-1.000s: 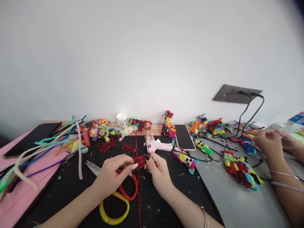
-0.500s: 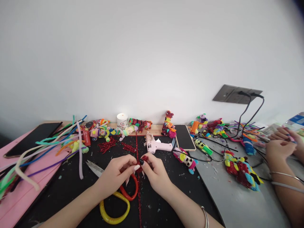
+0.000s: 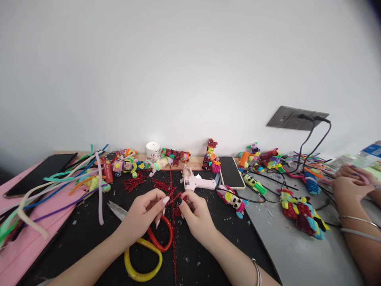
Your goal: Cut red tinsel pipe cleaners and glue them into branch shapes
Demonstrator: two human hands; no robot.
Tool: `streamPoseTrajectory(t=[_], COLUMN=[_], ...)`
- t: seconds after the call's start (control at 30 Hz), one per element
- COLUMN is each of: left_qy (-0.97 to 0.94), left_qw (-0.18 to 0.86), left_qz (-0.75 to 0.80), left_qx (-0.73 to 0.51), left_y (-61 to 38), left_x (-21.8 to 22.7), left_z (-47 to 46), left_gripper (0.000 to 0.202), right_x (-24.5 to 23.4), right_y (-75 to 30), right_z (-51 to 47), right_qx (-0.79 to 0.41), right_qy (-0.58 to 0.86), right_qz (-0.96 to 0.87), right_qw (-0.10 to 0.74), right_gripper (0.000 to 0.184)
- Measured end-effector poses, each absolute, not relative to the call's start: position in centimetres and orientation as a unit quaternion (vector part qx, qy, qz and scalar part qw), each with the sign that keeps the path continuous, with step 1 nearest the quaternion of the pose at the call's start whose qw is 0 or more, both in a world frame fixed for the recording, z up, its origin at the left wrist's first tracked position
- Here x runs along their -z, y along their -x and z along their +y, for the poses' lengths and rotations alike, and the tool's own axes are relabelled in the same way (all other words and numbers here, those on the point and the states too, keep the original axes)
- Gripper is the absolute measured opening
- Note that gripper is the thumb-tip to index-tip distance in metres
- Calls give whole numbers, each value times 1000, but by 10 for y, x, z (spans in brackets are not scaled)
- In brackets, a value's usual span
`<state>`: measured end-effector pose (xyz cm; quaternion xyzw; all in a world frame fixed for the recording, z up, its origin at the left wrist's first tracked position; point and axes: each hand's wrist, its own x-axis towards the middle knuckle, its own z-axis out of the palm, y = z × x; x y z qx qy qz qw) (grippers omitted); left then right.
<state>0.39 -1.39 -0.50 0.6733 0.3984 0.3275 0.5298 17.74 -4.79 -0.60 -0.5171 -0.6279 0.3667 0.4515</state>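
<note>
Between my two hands is a short, bent piece of red tinsel pipe cleaner (image 3: pixel 175 198). My left hand (image 3: pixel 145 212) pinches its left end with thumb and fingers. The curled remainder is in the closed fingers of my right hand (image 3: pixel 198 212), partly hidden by them. A long red tinsel pipe cleaner (image 3: pixel 174 250) runs straight down the black mat (image 3: pixel 98 238) below my hands. Scissors (image 3: pixel 143 260) with red and yellow handles lie partly under my left hand. Short cut red pieces (image 3: pixel 133 182) are heaped behind it. Just beyond my right hand lies a pink glue gun (image 3: pixel 202 183).
Loose coloured pipe cleaners (image 3: pixel 59 186) cover the left side. A white cup (image 3: pixel 152 151), an upright pipe-cleaner figure (image 3: pixel 211 155) and a phone (image 3: pixel 232 172) stand or lie along the wall. Black cables (image 3: pixel 297 159) cross the right side, near another person's hands (image 3: pixel 351 178).
My hands have moved slightly apart, and the red tinsel piece now shows stretched between them. At the right, the other person's hands have lowered a little.
</note>
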Motion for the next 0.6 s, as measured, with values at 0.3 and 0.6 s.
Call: streamPoseTrajectory(t=[0.3,0.6], left_qy=[-686,-686], left_qw=[518,489], left_qz=[401,422], left_qx=[-317,-335], left_y=[-7,-4], left_x=[3,5], left_z=[-13,-12], left_gripper=[28,28], right_x=[5,6], right_y=[-178,-178], right_z=[-48,-47], right_qx=[-359,-359], right_qy=[521,528], right_qz=[-628,-624], right_qw=[452,450], right_gripper=[14,12])
